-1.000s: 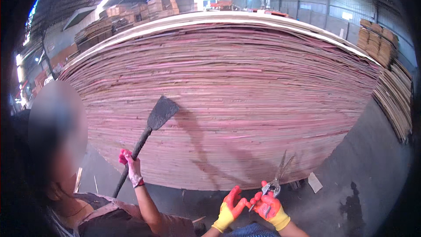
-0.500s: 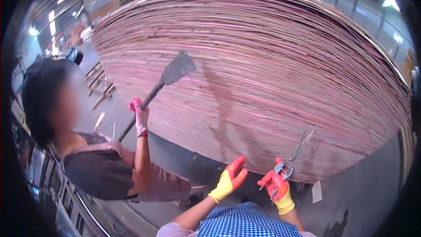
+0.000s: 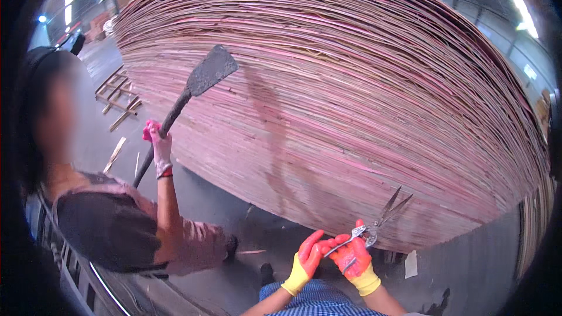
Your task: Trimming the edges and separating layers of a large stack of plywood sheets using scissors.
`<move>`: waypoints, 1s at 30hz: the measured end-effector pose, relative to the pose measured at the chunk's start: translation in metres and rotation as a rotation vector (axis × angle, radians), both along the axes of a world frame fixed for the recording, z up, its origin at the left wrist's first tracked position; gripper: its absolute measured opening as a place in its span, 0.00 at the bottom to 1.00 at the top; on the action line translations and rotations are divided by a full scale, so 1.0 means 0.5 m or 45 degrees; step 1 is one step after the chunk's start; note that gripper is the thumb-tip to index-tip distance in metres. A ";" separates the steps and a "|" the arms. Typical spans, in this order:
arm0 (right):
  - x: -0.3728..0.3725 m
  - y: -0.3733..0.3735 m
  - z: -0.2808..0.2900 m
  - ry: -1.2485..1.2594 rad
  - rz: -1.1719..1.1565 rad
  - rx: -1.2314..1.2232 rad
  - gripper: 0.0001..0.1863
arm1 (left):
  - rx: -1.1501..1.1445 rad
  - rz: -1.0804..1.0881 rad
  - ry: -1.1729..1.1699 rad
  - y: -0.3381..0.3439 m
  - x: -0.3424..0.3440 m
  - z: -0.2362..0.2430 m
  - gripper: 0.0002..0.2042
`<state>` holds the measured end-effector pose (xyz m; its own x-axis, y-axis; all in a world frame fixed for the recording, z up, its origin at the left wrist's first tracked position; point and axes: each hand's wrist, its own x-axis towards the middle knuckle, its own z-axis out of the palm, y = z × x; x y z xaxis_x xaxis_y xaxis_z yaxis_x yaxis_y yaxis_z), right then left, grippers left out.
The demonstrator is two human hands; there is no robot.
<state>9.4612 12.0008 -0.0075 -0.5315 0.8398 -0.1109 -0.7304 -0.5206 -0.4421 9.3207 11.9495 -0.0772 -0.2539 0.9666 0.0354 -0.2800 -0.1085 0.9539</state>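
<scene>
pointing up-right, shears (image 3: 371, 233); long axis diagonal

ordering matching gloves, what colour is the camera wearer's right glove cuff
Yellow: the right glove cuff shows best in the head view.

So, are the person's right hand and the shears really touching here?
Touching. The head view shows it: the shears lie in the right hand, their lower part crossing its red palm with no gap.
</scene>
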 end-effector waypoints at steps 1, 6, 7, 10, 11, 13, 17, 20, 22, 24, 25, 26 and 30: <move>-0.018 -0.003 -0.035 -0.111 -0.074 0.033 0.36 | -0.131 0.052 -0.020 -0.007 -0.022 0.015 0.24; -0.128 -0.031 -0.062 -0.587 -0.239 0.235 0.38 | -0.083 -0.153 0.001 -0.020 -0.121 -0.007 0.25; -0.145 -0.031 -0.054 -0.718 -0.216 0.264 0.39 | -0.165 -0.218 -0.005 -0.027 -0.135 -0.012 0.25; -0.206 -0.037 -0.068 -0.855 -0.193 0.410 0.39 | -0.328 -0.253 0.097 -0.046 -0.179 0.034 0.21; -0.221 -0.042 -0.066 -0.855 -0.120 0.380 0.41 | -0.383 -0.216 -0.048 -0.060 -0.189 0.002 0.19; -0.252 -0.043 -0.065 -0.830 -0.032 0.316 0.42 | -0.461 -0.135 -0.138 -0.072 -0.215 -0.013 0.16; -0.280 -0.041 -0.080 -0.695 0.264 0.326 0.49 | -0.421 -0.233 -0.132 -0.103 -0.256 -0.082 0.18; -0.290 -0.038 -0.071 -0.644 0.400 0.432 0.52 | -0.355 -0.169 -0.050 -0.116 -0.265 -0.084 0.16; -0.298 -0.038 -0.065 -0.656 0.468 0.492 0.55 | -0.315 -0.117 0.016 -0.116 -0.268 -0.079 0.15; -0.296 -0.034 -0.049 -0.667 0.514 0.533 0.52 | -0.266 -0.044 0.107 -0.119 -0.271 -0.080 0.14; -0.297 -0.035 -0.038 -0.764 0.547 0.492 0.49 | -0.241 -0.005 0.154 -0.117 -0.273 -0.081 0.14; -0.298 -0.037 -0.027 -0.862 0.579 0.451 0.47 | -0.218 0.028 0.210 -0.116 -0.275 -0.077 0.14; -0.316 -0.050 -0.002 -0.977 0.500 0.478 0.42 | -0.301 -0.025 -0.133 -0.116 -0.265 -0.074 0.14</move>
